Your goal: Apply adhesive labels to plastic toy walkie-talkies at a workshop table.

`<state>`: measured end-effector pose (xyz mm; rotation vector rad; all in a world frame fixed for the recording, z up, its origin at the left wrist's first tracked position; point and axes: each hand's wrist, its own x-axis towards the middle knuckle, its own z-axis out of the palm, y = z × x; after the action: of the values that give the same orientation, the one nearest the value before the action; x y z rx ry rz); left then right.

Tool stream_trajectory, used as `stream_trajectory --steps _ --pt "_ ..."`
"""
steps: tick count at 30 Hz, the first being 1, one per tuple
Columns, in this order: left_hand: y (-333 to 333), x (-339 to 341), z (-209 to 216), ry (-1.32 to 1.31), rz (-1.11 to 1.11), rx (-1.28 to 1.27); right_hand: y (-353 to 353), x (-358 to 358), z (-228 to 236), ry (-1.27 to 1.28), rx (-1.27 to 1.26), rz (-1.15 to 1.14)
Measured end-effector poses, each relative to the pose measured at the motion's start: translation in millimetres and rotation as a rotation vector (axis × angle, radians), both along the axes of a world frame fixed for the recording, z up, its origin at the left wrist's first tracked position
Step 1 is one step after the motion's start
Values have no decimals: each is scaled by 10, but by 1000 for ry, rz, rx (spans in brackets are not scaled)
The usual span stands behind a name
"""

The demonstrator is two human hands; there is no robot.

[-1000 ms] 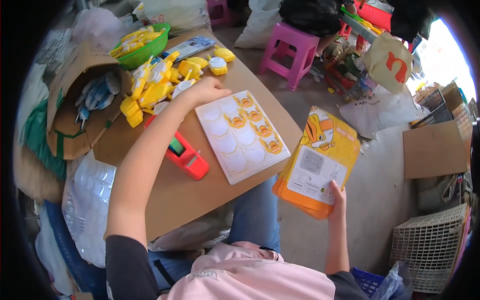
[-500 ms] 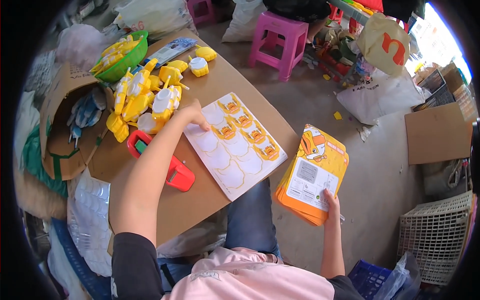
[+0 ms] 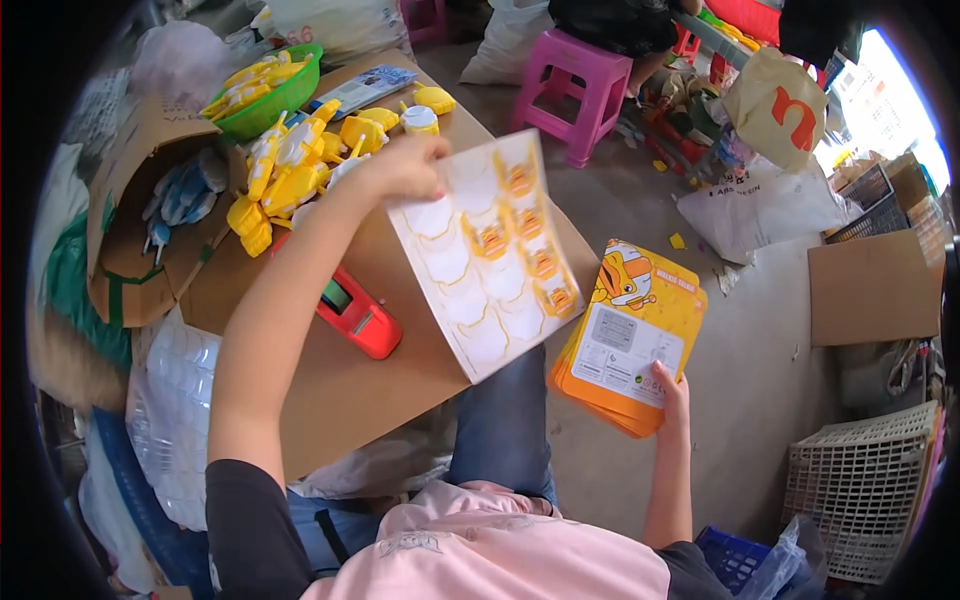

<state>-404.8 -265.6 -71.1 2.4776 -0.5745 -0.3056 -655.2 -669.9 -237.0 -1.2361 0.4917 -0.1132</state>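
My left hand (image 3: 408, 168) grips the far left edge of a white sticker sheet (image 3: 450, 270) and holds that edge up off the cardboard-covered table (image 3: 350, 425). Several orange-and-yellow printed stickers remain along the sheet's right side; the rest shows bare cut outlines. In my right hand (image 3: 672, 397), beyond the table's right edge, is a fanned stack of orange cards (image 3: 640, 325) with a cartoon duck and a white panel, thumb on top. Beside my left forearm lies a red tape dispenser (image 3: 372, 328). A heap of yellow-and-white plastic toys (image 3: 290, 170) is partly hidden by my left arm.
A green basket (image 3: 310, 80) of yellow parts stands at the table's far left, next to an open cardboard box (image 3: 115, 230) with blue-white pieces. Pink stool (image 3: 572, 85) beyond the table; a person sits behind. White sack (image 3: 750, 210) and crates are at the right.
My left hand has closed on the sticker sheet's edge and raised it, tilting the sheet up. My right hand still holds the cards. The view has shifted slightly.
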Motion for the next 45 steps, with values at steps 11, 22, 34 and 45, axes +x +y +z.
stream_trajectory --steps 11,22,34,45 --pt "1740 -2464 1795 -352 491 -316 9 581 528 -27 -132 369" --pt "2013 -3903 871 45 837 -418 122 1848 526 129 -420 922" --pt "2284 -3091 -506 380 777 -288 1287 1158 1087 -628 -861 1066" --pt "2110 -2878 -1198 26 924 9 2473 714 392 -742 -315 741"
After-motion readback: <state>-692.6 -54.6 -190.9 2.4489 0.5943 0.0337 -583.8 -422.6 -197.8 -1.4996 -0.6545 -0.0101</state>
